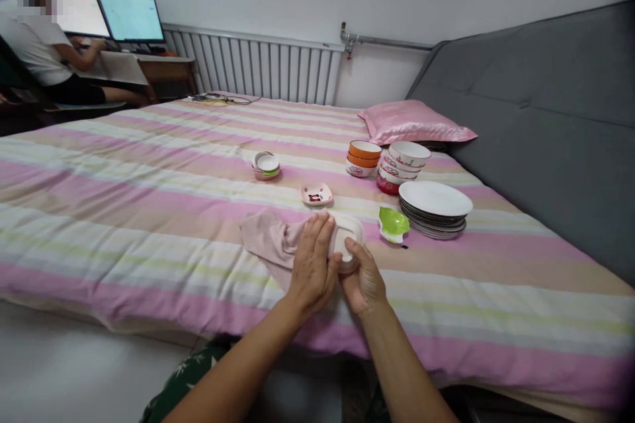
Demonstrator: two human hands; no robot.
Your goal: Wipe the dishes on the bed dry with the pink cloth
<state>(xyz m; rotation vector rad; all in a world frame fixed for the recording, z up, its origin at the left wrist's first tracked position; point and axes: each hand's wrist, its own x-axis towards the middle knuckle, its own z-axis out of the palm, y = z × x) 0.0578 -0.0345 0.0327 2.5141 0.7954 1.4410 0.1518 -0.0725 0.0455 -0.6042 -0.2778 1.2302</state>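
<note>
A small white dish (353,228) with rounded corners is held tilted in my right hand (366,281), its thumb across the face and its fingers beneath. Against the dish's left side presses my left hand (315,261), fingers straight and together, with a pinkish-grey cloth (272,234) under them. The cloth's loose end trails left over the bed. Just beyond my hands is a small pink-edged dish with a cartoon print (316,194). To the right lies a green leaf-shaped dish (393,223).
A plate stack (436,199) stands at right, behind it orange bowls (364,152) and patterned bowls (407,155). Small stacked dishes (266,164) sit farther left. A pink pillow (417,121) lies by the grey headboard (536,99). A person (40,46) sits at monitors (131,16).
</note>
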